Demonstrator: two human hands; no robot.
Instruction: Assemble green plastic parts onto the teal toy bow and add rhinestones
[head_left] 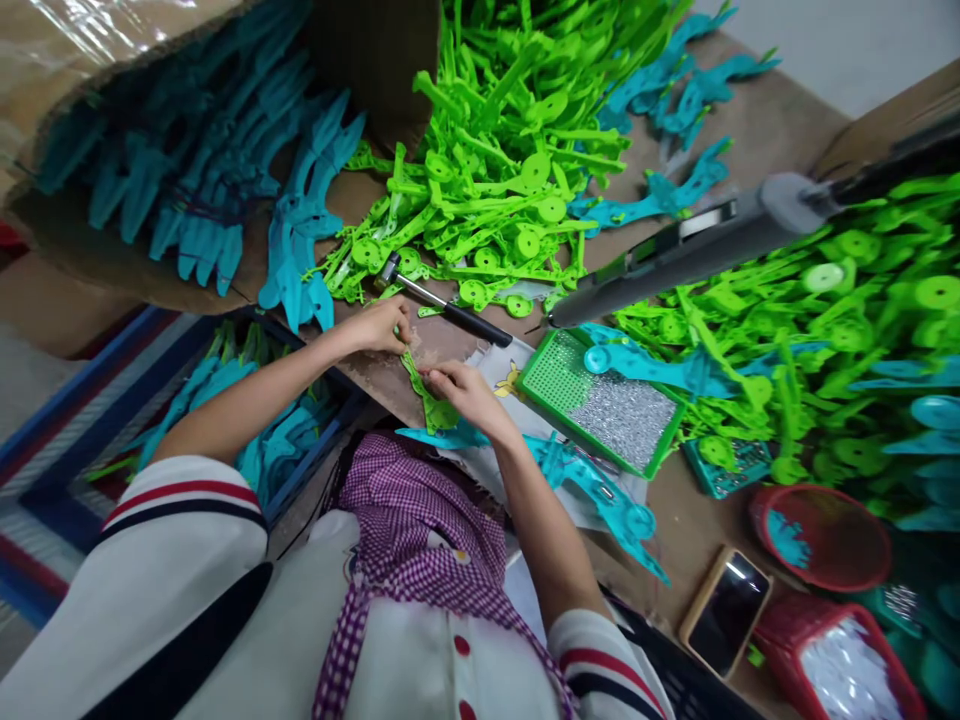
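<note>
Close to the table's near edge, a thin bright green plastic part [414, 380] stretches between my two hands. My left hand [384, 325] is closed, pinching its upper end. Farther along it, my right hand [466, 393] is closed on the lower part with fingertips and thumb. The broader green end hangs just below my right fingers, over a blue plastic part [450, 437] at the table edge. Behind my left hand lies a hammer [450, 308] with a metal head and black handle. My fingers hide some of the green part.
A heap of green parts [517, 150] fills the back. A grey powered driver [675, 245] slants in from the right above a green tray [600, 400] of small metal pieces. Blue parts [150, 180] fill a carton at left; a phone [725, 612] and red containers [821, 540] stand right.
</note>
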